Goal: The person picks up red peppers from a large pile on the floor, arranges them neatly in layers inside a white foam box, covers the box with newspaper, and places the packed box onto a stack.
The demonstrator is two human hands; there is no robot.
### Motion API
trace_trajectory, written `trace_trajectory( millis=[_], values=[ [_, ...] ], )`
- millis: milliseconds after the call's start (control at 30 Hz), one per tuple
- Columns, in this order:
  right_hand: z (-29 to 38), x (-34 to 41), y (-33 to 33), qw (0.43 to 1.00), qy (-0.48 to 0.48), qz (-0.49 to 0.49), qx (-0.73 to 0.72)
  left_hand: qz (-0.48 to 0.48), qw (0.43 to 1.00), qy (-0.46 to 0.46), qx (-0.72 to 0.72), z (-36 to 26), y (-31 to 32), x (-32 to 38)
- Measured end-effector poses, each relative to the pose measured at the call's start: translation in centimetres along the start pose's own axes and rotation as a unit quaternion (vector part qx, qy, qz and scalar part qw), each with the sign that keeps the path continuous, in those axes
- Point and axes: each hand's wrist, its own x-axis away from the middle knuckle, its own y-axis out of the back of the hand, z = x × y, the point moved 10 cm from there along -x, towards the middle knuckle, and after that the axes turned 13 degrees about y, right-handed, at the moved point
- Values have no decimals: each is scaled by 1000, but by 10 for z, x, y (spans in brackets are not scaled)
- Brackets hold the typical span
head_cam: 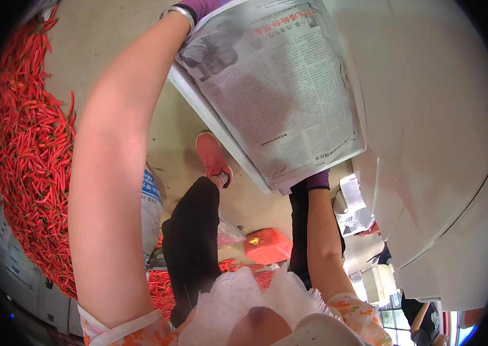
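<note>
A white box [209,110] with newspaper [287,99] spread over its top is held up in front of me, tilted in view. My left hand [202,6], in a purple glove with a silver bangle at the wrist, grips its far left corner. At the near edge, my right hand [319,179], also gloved in purple, supports the box from below. The fingers of both hands are largely hidden by the box or cut off by the picture's rim.
A large heap of red chili peppers [32,173] covers the floor at left. Near my legs are a white sack [151,212] with blue print and a red plastic container [267,246]. Large white panels [434,129] rise at right. Another person [421,320] is at lower right.
</note>
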Motion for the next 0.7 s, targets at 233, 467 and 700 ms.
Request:
trace_trajectory(
  millis=[233,467,700],
  values=[
    [8,-5,-4,1000,9,7,1,104,994,-4,-43,21,5,5],
    [7,-1,-3,1000,14,17,12,70,994,-89,-5,16,-6,44],
    [-2,24,18,999,-3,30,34,123,953,9,275,36,-54,157]
  ],
)
